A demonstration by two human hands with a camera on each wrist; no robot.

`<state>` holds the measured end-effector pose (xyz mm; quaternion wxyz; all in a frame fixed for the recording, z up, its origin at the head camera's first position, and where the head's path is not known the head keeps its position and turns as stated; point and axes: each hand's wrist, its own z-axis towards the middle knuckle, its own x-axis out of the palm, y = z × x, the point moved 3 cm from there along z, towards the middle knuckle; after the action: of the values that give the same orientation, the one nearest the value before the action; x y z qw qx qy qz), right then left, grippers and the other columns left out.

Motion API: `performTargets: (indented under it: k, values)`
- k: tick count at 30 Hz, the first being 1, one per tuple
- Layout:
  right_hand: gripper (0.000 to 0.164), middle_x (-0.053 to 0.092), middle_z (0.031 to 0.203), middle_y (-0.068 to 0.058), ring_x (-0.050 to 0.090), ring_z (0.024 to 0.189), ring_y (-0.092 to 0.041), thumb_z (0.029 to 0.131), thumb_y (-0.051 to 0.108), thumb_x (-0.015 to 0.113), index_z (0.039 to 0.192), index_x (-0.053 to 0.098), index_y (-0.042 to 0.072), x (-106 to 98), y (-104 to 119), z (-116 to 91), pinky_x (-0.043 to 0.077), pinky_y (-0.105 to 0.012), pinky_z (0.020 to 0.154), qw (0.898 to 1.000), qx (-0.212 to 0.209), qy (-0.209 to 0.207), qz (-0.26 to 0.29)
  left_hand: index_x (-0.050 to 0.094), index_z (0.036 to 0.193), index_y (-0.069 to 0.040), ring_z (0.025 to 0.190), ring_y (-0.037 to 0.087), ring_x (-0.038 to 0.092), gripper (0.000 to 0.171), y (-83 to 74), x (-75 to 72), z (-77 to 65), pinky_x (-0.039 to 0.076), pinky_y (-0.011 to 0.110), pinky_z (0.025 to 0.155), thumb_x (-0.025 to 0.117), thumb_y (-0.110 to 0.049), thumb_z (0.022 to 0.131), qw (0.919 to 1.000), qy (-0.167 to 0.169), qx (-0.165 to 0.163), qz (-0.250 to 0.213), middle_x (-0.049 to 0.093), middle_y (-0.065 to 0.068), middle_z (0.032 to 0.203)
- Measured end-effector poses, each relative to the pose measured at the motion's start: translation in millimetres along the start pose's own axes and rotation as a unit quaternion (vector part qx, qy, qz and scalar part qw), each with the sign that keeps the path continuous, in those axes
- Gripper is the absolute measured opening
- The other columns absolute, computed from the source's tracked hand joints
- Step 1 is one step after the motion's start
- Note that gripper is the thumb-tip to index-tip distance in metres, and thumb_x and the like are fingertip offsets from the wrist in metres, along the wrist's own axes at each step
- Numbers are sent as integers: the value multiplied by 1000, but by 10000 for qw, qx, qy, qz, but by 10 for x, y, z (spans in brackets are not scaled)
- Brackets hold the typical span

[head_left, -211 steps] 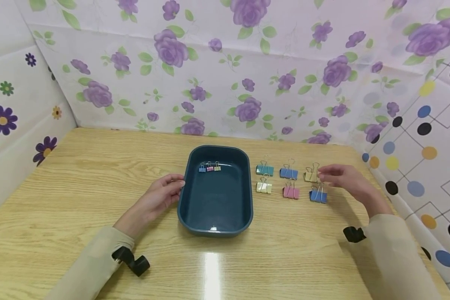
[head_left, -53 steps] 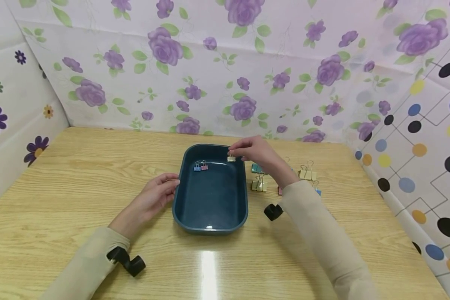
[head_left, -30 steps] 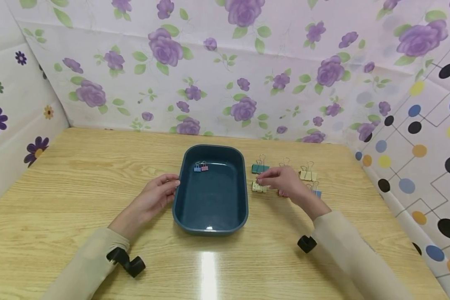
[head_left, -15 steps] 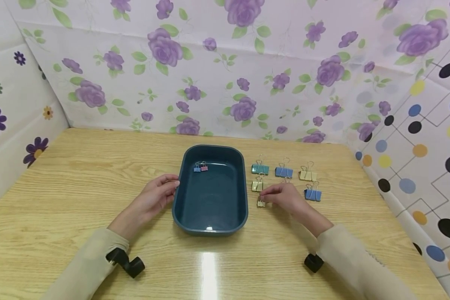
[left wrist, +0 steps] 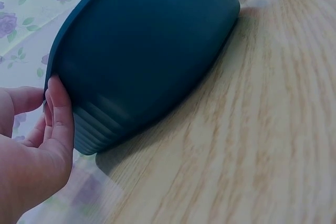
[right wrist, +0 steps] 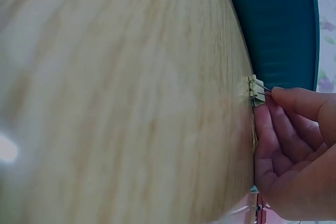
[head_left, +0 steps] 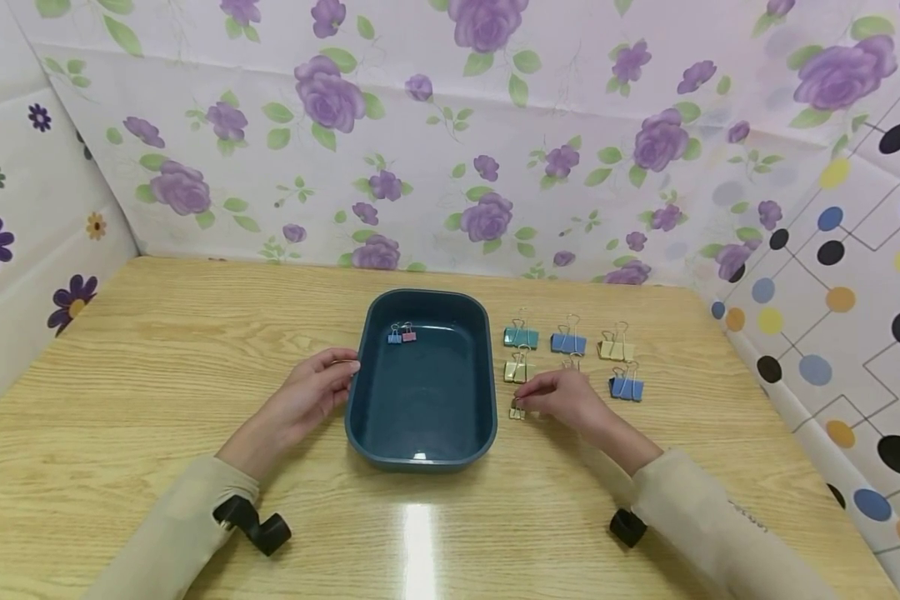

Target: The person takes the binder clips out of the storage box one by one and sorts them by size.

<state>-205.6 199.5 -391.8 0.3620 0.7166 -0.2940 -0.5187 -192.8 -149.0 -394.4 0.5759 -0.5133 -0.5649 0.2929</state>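
Observation:
My left hand [head_left: 321,390] holds the left rim of a dark teal tray [head_left: 427,461]; in the left wrist view the fingers lie on its outer wall, the thumb at the rim. Inside, near the back left, are a small blue binder clip [head_left: 394,338] and a small pink binder clip [head_left: 409,337]. To the right of the tray, my right hand [head_left: 570,402] pinches the wire handle of a small yellow binder clip [right wrist: 258,91], which stands at the table surface. Just behind it is a larger yellow binder clip [head_left: 516,372]. My right hand mostly hides a pink one [right wrist: 261,214].
A teal binder clip [head_left: 521,338], a blue binder clip [head_left: 567,344] and another large yellow binder clip [head_left: 617,351] form the back row on the wooden table [head_left: 217,333]. A second blue binder clip [head_left: 626,389] lies right of my right hand. A flowered cloth [head_left: 270,167] hangs behind.
My right hand has taken the small yellow binder clip out of the tray and brought it down to the table in front of the larger clips. My left hand keeps holding the rim.

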Motion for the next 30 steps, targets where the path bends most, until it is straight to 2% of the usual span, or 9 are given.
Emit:
performTargets:
  k: [9, 13, 17, 20, 22, 25, 27, 29, 30]
  values:
    - [11, 71, 86, -4, 61, 71, -15, 85, 9, 75, 94, 73, 2, 3, -4, 10, 50, -29, 61, 9995, -251, 149, -134, 50, 110, -2, 77, 10, 56, 11, 1, 0, 3, 50, 22, 72, 52, -6, 100, 10000, -27, -40, 14, 60, 3, 93]
    - [15, 71, 89, -4, 64, 78, -16, 86, 11, 74, 98, 73, 3, -21, 12, 3, 52, -31, 65, 9994, -226, 231, -116, 49, 112, -2, 78, 11, 56, 13, 12, -7, 18, 50, 22, 73, 52, -6, 100, 9999, -95, -104, 49, 59, 3, 94]
    - [18, 71, 95, -4, 65, 87, -19, 88, 13, 73, 103, 72, 4, -100, 74, 11, 53, -32, 72, 9995, -249, 121, -136, 48, 113, -2, 78, 11, 56, 14, 18, -14, 29, 50, 22, 73, 52, -6, 100, 9999, -80, -120, 60, 59, 3, 94]
    - [20, 70, 100, -5, 62, 89, -20, 90, 16, 71, 106, 72, 5, -189, 168, 32, 51, -32, 73, 9997, -234, 10, -108, 49, 111, -2, 77, 11, 56, 12, 19, -13, 29, 50, 22, 72, 52, -5, 100, 10000, -37, -72, 27, 59, 3, 92]
    - [23, 69, 104, -8, 59, 76, -17, 91, 18, 69, 110, 70, 3, -254, 254, 50, 49, -30, 63, 9998, -178, 4, 27, 49, 110, -2, 77, 10, 56, 12, 14, -11, 22, 50, 22, 71, 52, -5, 99, 10000, 10, -31, 4, 60, 2, 91]
    - [26, 68, 106, -13, 61, 78, -24, 93, 19, 67, 112, 68, 1, -353, 430, 80, 51, -36, 67, 9993, -264, -112, 246, 49, 110, 0, 76, 10, 56, 12, 8, -9, 14, 50, 22, 70, 52, -5, 99, 10000, 58, 15, -16, 60, 3, 91]
    - [29, 67, 109, -14, 63, 83, -24, 95, 20, 64, 114, 66, 0, -424, 557, 95, 52, -35, 72, 9983, -407, -227, 336, 48, 111, 0, 76, 10, 56, 12, 5, -6, 10, 50, 22, 70, 51, -5, 100, 10000, 69, 24, -24, 59, 3, 91]
    - [29, 67, 110, -13, 62, 101, -27, 96, 21, 63, 115, 66, -1, -491, 687, 112, 51, -38, 84, 9968, -604, -365, 384, 48, 111, 0, 76, 10, 56, 12, 6, -5, 12, 50, 22, 70, 51, -5, 100, 10000, 66, 16, -36, 60, 3, 92]
    - [30, 66, 112, -14, 62, 100, -25, 97, 23, 62, 116, 65, -1, -518, 746, 122, 50, -36, 84, 9961, -652, -400, 433, 49, 110, 0, 76, 10, 56, 12, 7, -4, 12, 50, 22, 70, 51, -5, 100, 10000, 64, 8, -47, 60, 3, 92]
